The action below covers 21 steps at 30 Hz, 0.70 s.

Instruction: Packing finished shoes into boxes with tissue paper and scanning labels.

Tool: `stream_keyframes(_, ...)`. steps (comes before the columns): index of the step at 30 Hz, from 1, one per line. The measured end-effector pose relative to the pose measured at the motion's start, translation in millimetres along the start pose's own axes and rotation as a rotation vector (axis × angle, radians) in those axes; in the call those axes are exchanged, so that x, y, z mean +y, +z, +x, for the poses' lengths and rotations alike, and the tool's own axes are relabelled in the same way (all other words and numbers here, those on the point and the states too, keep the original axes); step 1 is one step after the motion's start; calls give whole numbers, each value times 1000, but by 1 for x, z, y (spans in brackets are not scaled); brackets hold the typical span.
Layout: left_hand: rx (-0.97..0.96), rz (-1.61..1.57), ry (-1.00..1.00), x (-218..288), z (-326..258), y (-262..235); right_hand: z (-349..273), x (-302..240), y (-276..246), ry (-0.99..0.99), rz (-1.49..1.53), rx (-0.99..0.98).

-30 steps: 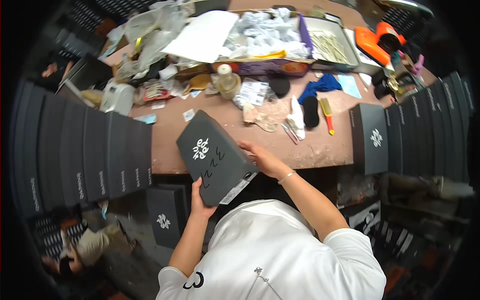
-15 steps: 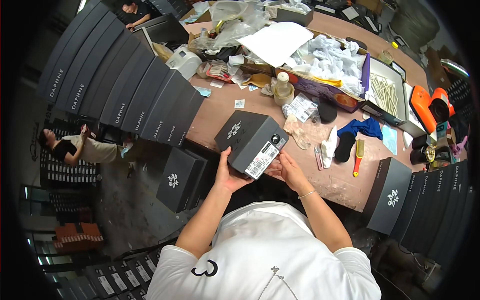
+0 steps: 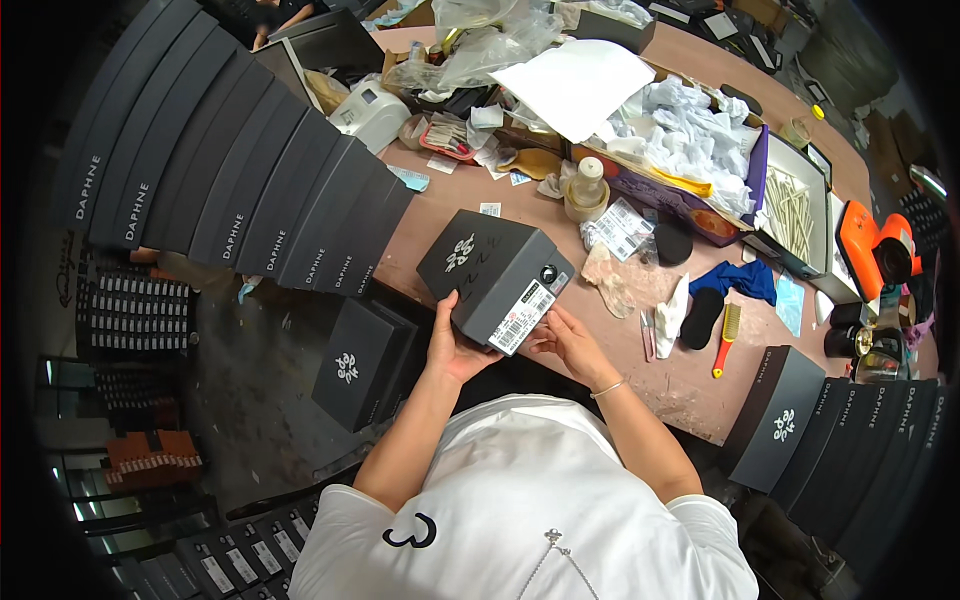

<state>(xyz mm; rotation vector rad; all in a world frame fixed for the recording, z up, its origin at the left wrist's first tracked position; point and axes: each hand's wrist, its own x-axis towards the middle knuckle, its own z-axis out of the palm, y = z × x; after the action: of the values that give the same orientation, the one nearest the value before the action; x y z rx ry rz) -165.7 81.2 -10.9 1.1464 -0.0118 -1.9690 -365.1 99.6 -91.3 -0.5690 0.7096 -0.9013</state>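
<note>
The left hand is wrapped around the near left corner of the dark grey cardboard shoebox, thumb on the edge, most of its fingers hidden beneath. The right hand has its fingertips at the lower right of the white printed label on the box's end; whether they grip or only touch cannot be told. The box's underside and far side are out of sight, so it is unclear whether any part rests on the table. At the upper left, a person in dark clothing is cut off by the frame.

Compared with half a second ago, the box keeps nearly the same pose, label end toward the wearer. A standing person seen then at the far left is now mostly covered by the left row of dark grey boxes.

The shoebox is held over the near edge of the pinkish-brown tabletop. A strip of tabletop shows between it and the left row; more shows to the right, up to the yellow brush with a red handle. Beyond that, the right row of dark grey boxes borders the space.
</note>
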Motion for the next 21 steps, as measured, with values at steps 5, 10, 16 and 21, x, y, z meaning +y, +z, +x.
stream_keyframes(5, 29, -34, 0, 16, 6, -2, 12, 0, 0, 54, -32, -9)
stream_keyframes(10, -54, -17, 107, -3, 31, -22, 1, 12, -20, 44, -126, 158)
stream_keyframes(16, -15, 78, 134, -26, 52, -41, -46, 45, -63, 123, -273, 495)
stream_keyframes(21, -78, -17, 77, 7, 48, -30, -55, 39, -114, -141, -656, 685)
